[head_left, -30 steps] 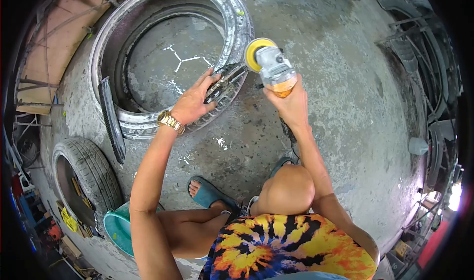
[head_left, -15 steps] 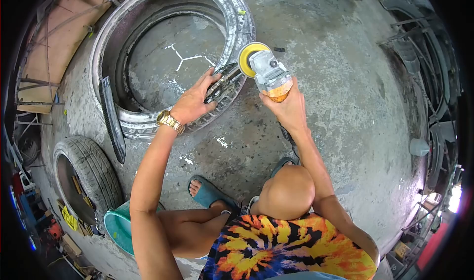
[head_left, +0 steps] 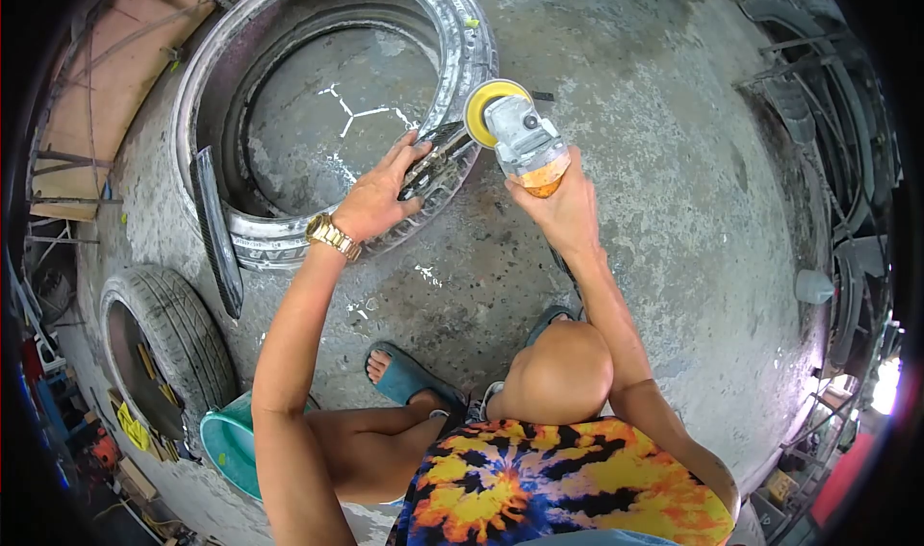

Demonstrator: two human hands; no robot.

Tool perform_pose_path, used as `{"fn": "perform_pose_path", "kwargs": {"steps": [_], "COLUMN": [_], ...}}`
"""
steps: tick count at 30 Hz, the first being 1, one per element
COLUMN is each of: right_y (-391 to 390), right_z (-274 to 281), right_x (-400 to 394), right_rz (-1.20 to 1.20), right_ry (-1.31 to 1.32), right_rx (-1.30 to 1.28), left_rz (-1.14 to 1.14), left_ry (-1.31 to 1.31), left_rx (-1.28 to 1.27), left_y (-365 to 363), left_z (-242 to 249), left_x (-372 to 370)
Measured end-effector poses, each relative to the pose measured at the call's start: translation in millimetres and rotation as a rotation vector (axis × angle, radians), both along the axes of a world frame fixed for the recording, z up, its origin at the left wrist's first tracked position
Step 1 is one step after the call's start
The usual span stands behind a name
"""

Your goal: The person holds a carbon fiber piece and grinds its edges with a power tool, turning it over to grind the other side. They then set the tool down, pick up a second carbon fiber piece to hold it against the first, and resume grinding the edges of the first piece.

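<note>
My right hand (head_left: 563, 209) is wrapped round the orange rear end of an angle grinder (head_left: 525, 142). Its yellow disc (head_left: 477, 113) is right at the far end of a long, dark trim piece (head_left: 441, 156) with a glossy patterned surface. That piece lies over the near right side of a large, dusty tire (head_left: 279, 233) flat on the floor. With fingers over the top and thumb at the near edge, my left hand (head_left: 380, 200) grips the trim piece. A gold watch (head_left: 333, 237) is on my left wrist.
A similar dark strip (head_left: 216, 228) leans on the tire's left side. At lower left stand a smaller tire (head_left: 188, 330) and a green bucket (head_left: 221, 459). Metal racks line both sides, and a grey jug (head_left: 814, 286) stands at right. My sandalled foot (head_left: 409, 378) is close below.
The grinder and its disc have shifted very slightly against the trim piece. My left hand keeps its grip in the same place, and the view has moved a little.
</note>
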State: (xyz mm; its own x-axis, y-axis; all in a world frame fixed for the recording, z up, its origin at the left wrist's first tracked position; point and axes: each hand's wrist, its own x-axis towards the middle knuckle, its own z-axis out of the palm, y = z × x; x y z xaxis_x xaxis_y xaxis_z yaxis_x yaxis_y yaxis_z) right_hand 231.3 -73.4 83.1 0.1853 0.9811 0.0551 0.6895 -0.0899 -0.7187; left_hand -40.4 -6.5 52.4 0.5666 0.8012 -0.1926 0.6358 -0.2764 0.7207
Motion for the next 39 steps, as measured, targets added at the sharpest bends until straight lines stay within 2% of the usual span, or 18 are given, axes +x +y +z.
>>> {"fn": "perform_pose_path", "kwargs": {"steps": [11, 13, 16, 23, 28, 39], "right_y": [2, 4, 5, 1, -1, -21], "right_z": [2, 4, 19, 20, 13, -3], "right_x": [1, 5, 10, 16, 15, 18], "right_rz": [-0.004, -0.090, -0.139, -0.113, -0.136, -0.029], "right_ry": [0.003, 0.062, 0.102, 0.033, 0.111, 0.100], "right_rx": [-0.028, 0.029, -0.027, -0.085, -0.003, -0.065], "left_rz": [-0.026, -0.027, -0.022, -0.042, -0.032, -0.025], "left_ry": [-0.064, -0.063, -0.080, -0.072, -0.090, -0.106], "left_rx": [0.019, -0.032, -0.047, -0.017, -0.053, -0.068], "left_y": [5, 6, 6, 8, 8, 8], "left_z": [-8, -6, -6, -8, -8, -6], "left_x": [-4, -4, -4, -4, -6, -5]}}
